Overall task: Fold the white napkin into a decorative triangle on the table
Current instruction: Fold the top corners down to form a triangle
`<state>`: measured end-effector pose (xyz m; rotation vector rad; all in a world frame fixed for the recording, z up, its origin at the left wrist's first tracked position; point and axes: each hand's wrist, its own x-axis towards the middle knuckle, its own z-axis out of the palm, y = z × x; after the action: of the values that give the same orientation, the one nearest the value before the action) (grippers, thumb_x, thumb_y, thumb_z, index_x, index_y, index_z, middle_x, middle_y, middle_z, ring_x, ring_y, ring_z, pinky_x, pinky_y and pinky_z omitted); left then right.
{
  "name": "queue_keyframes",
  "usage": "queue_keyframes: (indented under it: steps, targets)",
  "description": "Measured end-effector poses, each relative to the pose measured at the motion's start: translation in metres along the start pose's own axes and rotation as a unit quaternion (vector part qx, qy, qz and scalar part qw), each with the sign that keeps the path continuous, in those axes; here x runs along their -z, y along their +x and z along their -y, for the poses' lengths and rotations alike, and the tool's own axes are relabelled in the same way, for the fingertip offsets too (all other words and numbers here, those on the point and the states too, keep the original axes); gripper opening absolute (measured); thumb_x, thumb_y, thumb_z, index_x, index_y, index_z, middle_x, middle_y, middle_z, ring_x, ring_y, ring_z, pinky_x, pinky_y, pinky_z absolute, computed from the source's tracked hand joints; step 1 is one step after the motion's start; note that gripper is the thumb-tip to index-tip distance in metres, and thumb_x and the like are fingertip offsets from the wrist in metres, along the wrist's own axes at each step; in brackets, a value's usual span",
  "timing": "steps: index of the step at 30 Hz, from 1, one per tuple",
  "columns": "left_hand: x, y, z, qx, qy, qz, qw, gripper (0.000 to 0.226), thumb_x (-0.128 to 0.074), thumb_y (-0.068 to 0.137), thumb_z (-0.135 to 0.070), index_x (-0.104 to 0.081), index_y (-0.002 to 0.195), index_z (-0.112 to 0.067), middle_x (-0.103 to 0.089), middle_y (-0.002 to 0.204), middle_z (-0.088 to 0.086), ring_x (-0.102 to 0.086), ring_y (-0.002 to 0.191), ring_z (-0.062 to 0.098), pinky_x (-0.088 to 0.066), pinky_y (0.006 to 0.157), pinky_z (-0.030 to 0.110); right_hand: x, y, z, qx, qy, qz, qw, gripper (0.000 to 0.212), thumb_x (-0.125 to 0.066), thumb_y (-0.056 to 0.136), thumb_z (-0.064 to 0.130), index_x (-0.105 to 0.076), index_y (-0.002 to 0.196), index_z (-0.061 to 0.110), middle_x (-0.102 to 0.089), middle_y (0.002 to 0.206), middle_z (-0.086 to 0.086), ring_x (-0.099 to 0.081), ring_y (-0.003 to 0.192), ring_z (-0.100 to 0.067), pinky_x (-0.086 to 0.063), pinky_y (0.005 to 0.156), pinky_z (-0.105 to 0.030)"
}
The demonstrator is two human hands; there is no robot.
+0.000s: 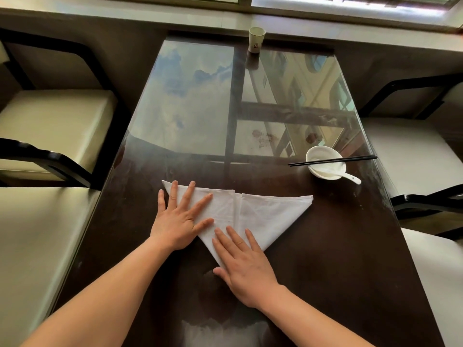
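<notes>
— Hands first: what are they doing?
— Both lie flat, palms down, fingers spread wide, gripping nothing. The left hand (179,217) presses the left half of the napkin (265,216), its fingertips reaching toward the far left corner. The right hand (246,265) covers the near tip, its fingers pointing up the cloth.

— And the napkin itself?
— White, lying flat on the counter (325,271) as a triangle, long edge away from the person, point toward them. A vertical crease or flap edge runs down the middle, and the far edge steps slightly at that line. The right corner looks blunt, folded in layers.

— Where on the counter is it?
— Near the person's edge, roughly centred, on the dark part of the surface. Further away the glossy top mirrors sky and a building.

— Anything else on it?
— To the right and beyond the napkin, well apart from it, a white bowl (325,164) with black chopsticks (333,160) laid across its rim and a white spoon (347,177) with its handle sticking out to the right. At the far end, by the window sill, stands a paper cup (256,39), upright.

— And around it?
— Cream-cushioned chairs (55,123) with dark frames on both sides
</notes>
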<state>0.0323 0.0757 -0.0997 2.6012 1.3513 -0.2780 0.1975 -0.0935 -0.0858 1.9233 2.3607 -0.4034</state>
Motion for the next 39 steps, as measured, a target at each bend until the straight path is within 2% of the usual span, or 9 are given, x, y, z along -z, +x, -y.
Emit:
queue_keyframes:
  steps: [4, 8, 13, 19, 21, 24, 29, 33, 39]
  targets:
    - [0.001, -0.001, -0.005, 0.047, 0.008, -0.015, 0.999, 0.068, 0.005, 0.083, -0.083, 0.023, 0.144, -0.058, 0.031, 0.162, -0.001, 0.038, 0.142, 0.034, 0.02, 0.114, 0.062, -0.004, -0.012, 0.002, -0.005, 0.015, 0.011, 1.0, 0.078, -0.017, 0.099, 0.067, -0.011, 0.159, 0.017, 0.006, 0.167, 0.003, 0.012, 0.153, -0.019, 0.001, 0.124, -0.055]
    - [0.006, -0.01, -0.011, 0.147, -0.065, -0.12, 0.98, 0.077, -0.03, 0.095, -0.066, -0.005, 0.158, -0.03, 0.001, 0.165, 0.016, 0.002, 0.15, 0.038, -0.013, 0.117, 0.06, -0.003, -0.024, 0.001, -0.019, 0.023, -0.001, 1.0, 0.079, -0.015, 0.099, 0.069, -0.011, 0.159, 0.019, 0.007, 0.168, 0.003, 0.014, 0.153, -0.018, 0.007, 0.119, -0.05]
    - [0.017, -0.01, -0.012, 0.321, -0.299, -0.161, 0.884, 0.078, -0.068, 0.088, -0.042, -0.034, 0.149, -0.008, -0.047, 0.138, 0.022, -0.044, 0.126, 0.039, -0.04, 0.102, 0.053, -0.007, -0.04, 0.0, -0.038, 0.044, -0.059, 0.997, 0.069, -0.025, 0.102, 0.061, -0.026, 0.157, 0.018, -0.013, 0.167, 0.001, -0.005, 0.154, -0.019, -0.007, 0.118, -0.045]
    - [0.03, -0.001, -0.018, 0.403, -0.504, -0.116, 0.755, 0.082, -0.074, 0.085, -0.04, -0.034, 0.151, -0.013, -0.048, 0.148, 0.011, -0.044, 0.135, 0.033, -0.043, 0.106, 0.05, 0.016, -0.01, -0.057, -0.192, 0.053, -0.225, 0.954, 0.048, -0.075, 0.087, 0.024, -0.064, 0.129, 0.004, -0.061, 0.139, -0.015, -0.057, 0.128, -0.037, -0.046, 0.105, -0.051]
    - [0.033, -0.004, -0.027, 0.395, -0.474, -0.119, 0.778, 0.079, -0.075, 0.084, -0.039, -0.036, 0.148, -0.013, -0.049, 0.144, 0.014, -0.048, 0.129, 0.034, -0.046, 0.101, 0.049, 0.035, 0.013, -0.08, -0.226, 0.06, -0.2, 0.952, 0.048, -0.072, 0.089, 0.022, -0.06, 0.133, 0.007, -0.063, 0.132, -0.011, -0.059, 0.118, -0.036, -0.049, 0.098, -0.048]
    - [0.034, -0.021, -0.054, 0.277, -0.348, -0.179, 0.877, 0.059, -0.076, 0.082, -0.037, -0.052, 0.131, -0.016, -0.055, 0.123, 0.013, -0.055, 0.111, 0.031, -0.05, 0.087, 0.045, 0.054, 0.049, -0.101, -0.21, 0.045, -0.134, 0.967, 0.048, -0.064, 0.094, 0.03, -0.054, 0.139, 0.017, -0.061, 0.121, -0.007, -0.052, 0.109, -0.032, -0.043, 0.089, -0.043]
    - [0.012, -0.057, -0.111, 0.099, -0.212, -0.081, 0.969, 0.039, -0.063, 0.081, -0.059, -0.057, 0.099, -0.025, -0.059, 0.093, -0.008, -0.057, 0.088, 0.016, -0.05, 0.071, 0.036, 0.062, 0.078, -0.108, -0.169, 0.084, -0.097, 0.977, 0.026, -0.064, 0.092, 0.035, -0.071, 0.117, 0.027, -0.058, 0.108, -0.006, -0.047, 0.108, -0.029, -0.04, 0.09, -0.039]
    - [0.0, -0.064, -0.122, 0.064, -0.133, -0.095, 0.984, 0.028, -0.054, 0.088, -0.047, -0.059, 0.096, -0.02, -0.058, 0.085, -0.002, -0.054, 0.078, 0.019, -0.048, 0.068, 0.035, 0.063, 0.083, -0.107, -0.179, 0.132, -0.132, 0.966, 0.011, -0.067, 0.091, 0.027, -0.076, 0.094, 0.023, -0.061, 0.094, -0.006, -0.051, 0.097, -0.03, -0.04, 0.08, -0.036]
    - [0.002, -0.066, -0.119, 0.059, -0.154, -0.13, 0.978, 0.004, -0.067, 0.079, -0.016, -0.065, 0.078, -0.013, -0.057, 0.064, 0.002, -0.052, 0.056, 0.022, -0.048, 0.054, 0.04, 0.065, 0.087, -0.105, -0.17, 0.133, -0.117, 0.969, 0.012, -0.063, 0.093, 0.023, -0.074, 0.093, 0.019, -0.061, 0.099, -0.005, -0.05, 0.099, -0.028, -0.039, 0.083, -0.036]
